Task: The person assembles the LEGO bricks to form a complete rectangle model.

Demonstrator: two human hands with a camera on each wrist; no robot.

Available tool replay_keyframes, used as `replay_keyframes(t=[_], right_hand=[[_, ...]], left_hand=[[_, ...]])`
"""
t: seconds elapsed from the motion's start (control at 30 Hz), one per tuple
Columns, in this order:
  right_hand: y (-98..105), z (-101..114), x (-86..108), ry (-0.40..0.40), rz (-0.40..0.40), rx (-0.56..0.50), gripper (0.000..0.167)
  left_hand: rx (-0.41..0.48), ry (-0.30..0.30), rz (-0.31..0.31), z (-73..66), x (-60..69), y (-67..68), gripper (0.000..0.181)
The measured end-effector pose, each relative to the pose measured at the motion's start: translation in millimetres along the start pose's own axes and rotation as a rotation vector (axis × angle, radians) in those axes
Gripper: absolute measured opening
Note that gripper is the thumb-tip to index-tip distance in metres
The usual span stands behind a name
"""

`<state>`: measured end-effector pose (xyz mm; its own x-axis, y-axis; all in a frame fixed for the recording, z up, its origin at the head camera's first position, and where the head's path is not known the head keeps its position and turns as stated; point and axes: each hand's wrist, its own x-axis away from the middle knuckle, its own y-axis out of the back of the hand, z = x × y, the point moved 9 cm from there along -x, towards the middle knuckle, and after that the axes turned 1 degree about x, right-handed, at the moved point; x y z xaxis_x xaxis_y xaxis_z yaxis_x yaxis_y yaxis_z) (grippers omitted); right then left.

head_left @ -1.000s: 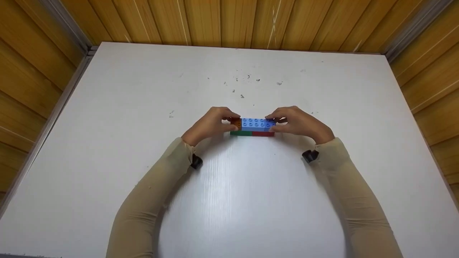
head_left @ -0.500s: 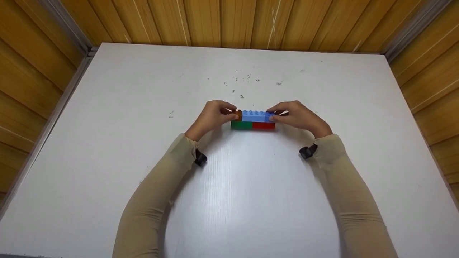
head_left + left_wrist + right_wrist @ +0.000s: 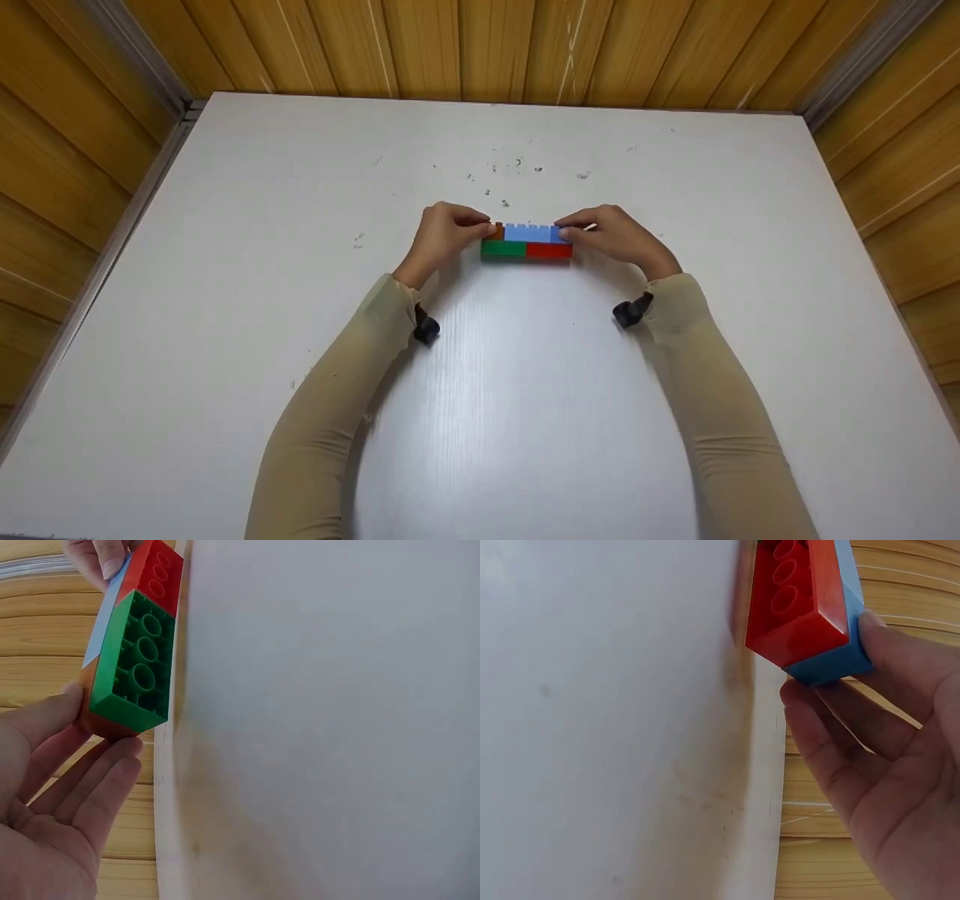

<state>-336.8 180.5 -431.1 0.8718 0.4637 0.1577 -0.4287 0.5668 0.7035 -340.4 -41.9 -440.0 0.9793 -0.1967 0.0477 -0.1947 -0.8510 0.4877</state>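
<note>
A two-layer row of toy building blocks is held over the table in the head view. Its lower layer is a green block (image 3: pixel 503 249) beside a red block (image 3: pixel 549 250). Above them sit a brown block (image 3: pixel 499 232), a light blue block (image 3: pixel 527 234) and a darker blue block (image 3: pixel 556 235). My left hand (image 3: pixel 445 238) pinches the brown end between thumb and fingers. At the other end my right hand (image 3: pixel 621 241) pinches the darker blue block. Both wrist views show hollow undersides of the green block (image 3: pixel 111 660) and red block (image 3: pixel 829 585), raised off the tabletop.
The white table (image 3: pixel 510 390) has dark scuff marks near its middle back. Wood-patterned panels (image 3: pixel 495 49) stand behind it and at both sides. A small black camera (image 3: pixel 426 328) is on the left wrist, another black camera (image 3: pixel 630 311) on the right.
Both hands have moved up in the head view with the blocks between them. The row has tipped, so its studs show less and the front faces of the green and red blocks show more.
</note>
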Motion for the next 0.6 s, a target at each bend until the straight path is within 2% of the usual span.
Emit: replay_keyframes(t=[0.4, 0.6], right_hand=[[1, -6, -13.0, -0.124, -0.012, 0.005, 0.033], [1, -12, -15.4, -0.179, 0.000, -0.004, 0.035]], left_hand=[[0.043, 0.103, -0.028, 9.0, -7.2, 0.6, 0.025], [0.057, 0.126, -0.029, 10.4, -9.6, 0.5, 0.024]])
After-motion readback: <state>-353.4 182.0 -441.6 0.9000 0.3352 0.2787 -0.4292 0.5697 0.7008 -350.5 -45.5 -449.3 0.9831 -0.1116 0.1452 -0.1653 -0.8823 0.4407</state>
